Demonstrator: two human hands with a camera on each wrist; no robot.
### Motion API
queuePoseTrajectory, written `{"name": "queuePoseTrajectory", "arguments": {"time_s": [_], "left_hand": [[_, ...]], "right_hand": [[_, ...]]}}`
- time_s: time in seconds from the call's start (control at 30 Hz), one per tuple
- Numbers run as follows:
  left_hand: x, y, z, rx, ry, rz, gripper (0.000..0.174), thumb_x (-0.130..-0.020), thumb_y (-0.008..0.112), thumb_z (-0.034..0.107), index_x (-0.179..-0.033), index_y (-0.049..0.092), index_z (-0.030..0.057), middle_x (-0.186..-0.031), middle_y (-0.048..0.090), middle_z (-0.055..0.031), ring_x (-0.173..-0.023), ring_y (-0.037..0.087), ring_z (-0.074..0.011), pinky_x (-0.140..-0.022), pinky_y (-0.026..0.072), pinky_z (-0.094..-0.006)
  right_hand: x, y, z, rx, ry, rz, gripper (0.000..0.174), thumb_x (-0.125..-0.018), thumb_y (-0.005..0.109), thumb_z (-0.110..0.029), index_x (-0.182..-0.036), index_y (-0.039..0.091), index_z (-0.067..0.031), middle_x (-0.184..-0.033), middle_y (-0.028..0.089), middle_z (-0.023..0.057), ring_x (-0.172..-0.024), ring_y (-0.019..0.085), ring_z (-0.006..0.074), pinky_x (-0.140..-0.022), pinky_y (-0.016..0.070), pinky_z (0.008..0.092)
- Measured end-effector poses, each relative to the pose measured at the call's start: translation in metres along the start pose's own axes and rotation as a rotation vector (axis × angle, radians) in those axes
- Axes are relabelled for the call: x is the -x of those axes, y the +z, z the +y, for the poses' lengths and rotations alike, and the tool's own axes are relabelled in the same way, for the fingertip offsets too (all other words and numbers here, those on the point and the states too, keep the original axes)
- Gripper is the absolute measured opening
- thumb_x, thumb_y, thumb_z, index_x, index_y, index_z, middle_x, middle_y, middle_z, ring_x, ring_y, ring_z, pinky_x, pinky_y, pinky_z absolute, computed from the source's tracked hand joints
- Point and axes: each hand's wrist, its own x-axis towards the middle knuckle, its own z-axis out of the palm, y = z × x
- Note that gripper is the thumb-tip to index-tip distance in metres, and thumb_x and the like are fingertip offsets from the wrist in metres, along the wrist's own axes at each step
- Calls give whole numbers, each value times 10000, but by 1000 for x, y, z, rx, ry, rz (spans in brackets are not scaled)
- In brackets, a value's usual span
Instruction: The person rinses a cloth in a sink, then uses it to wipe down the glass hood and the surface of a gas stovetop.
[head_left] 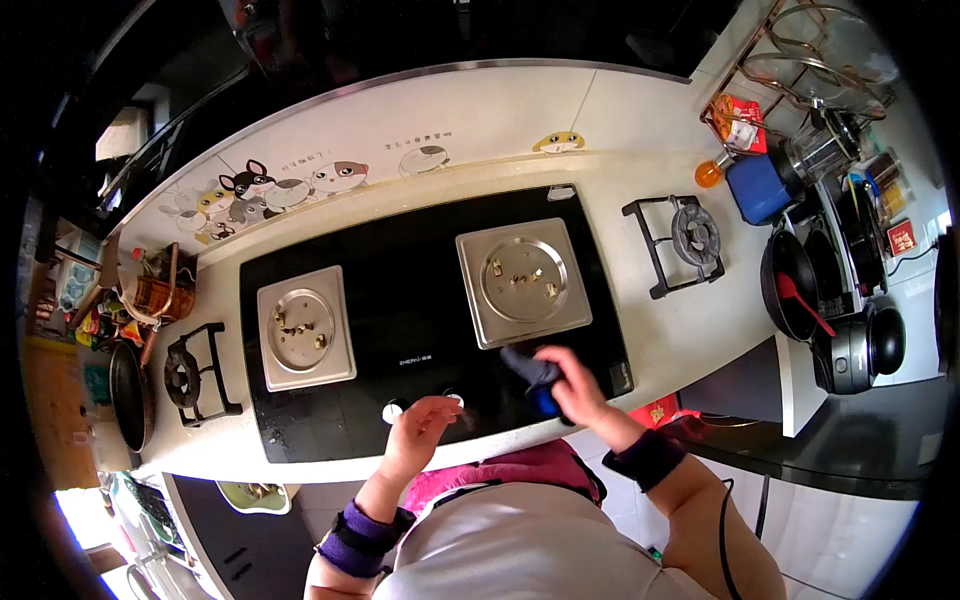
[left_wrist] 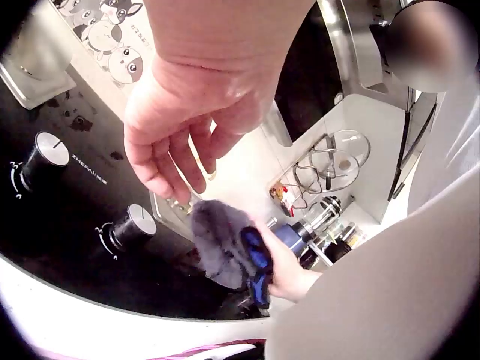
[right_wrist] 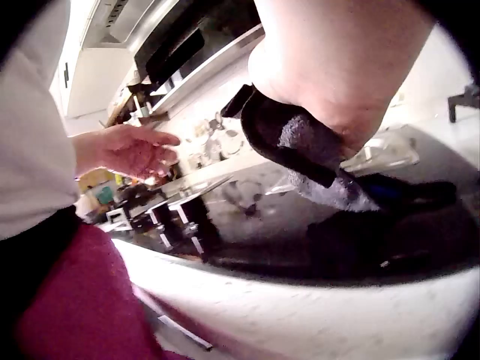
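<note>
My right hand (head_left: 582,392) holds a fuzzy grey cloth (left_wrist: 217,244) with black and blue parts, above the front right of the black glass cooktop (head_left: 395,270). In the right wrist view, the cloth (right_wrist: 319,169) hangs below the hand, and the fingers are largely hidden. The left hand (head_left: 418,435) is empty, its fingers loosely bent, over the front edge close to two control knobs (left_wrist: 129,227). Two square metal burner trays are set into the cooktop, the left tray (head_left: 269,300) and the right tray (head_left: 475,255). Small brownish bits lie in both.
A pan support (head_left: 655,255) sits on the counter to the right, another (head_left: 225,365) to the left. Farther right are a black pan (head_left: 775,300) with a red utensil and a black cooker (head_left: 850,355). Another pan (head_left: 130,395) stands at far left.
</note>
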Motion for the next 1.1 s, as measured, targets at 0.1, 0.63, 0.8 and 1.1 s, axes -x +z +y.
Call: {"name": "queuePoseTrajectory", "arguments": {"time_s": [0.1,0.63,0.8,1.1], "left_hand": [[1,-5,-2,11,-25,32,215,-992,502,74,-1157,605,-19,-1049,679,-95,-944,636,-147,-853,510,-291],[25,-9,-5,24,-94,128,226,-1008,486,115,-1162,605,2,-1039,679,-86,-938,644,-150,-832,498,-280],[18,-9,-12,27,-68,100,229,-1009,484,113,-1168,601,-2,-1044,677,-90,-944,641,-147,-840,497,-278],[7,0,-9,41,-46,88,213,-995,503,98,-1148,603,-12,-1026,684,-99,-946,647,-151,-855,510,-280]], "right_hand": [[-14,-36,20,345,-150,303,635,-758,451,56,-1381,428,-65,-1387,460,195,-1299,432,368,-1113,316,407],[-49,113,2,459,-298,-124,795,-737,621,-40,-1471,325,-106,-1417,451,108,-1338,401,260,-1111,289,441],[-24,96,15,338,-356,-283,767,-737,594,17,-1455,359,-114,-1293,540,110,-1214,499,268,-1073,329,439],[-36,24,4,-19,-251,14,697,-672,544,109,-1347,497,-62,-1254,579,160,-1178,549,329,-1036,422,380]]}}
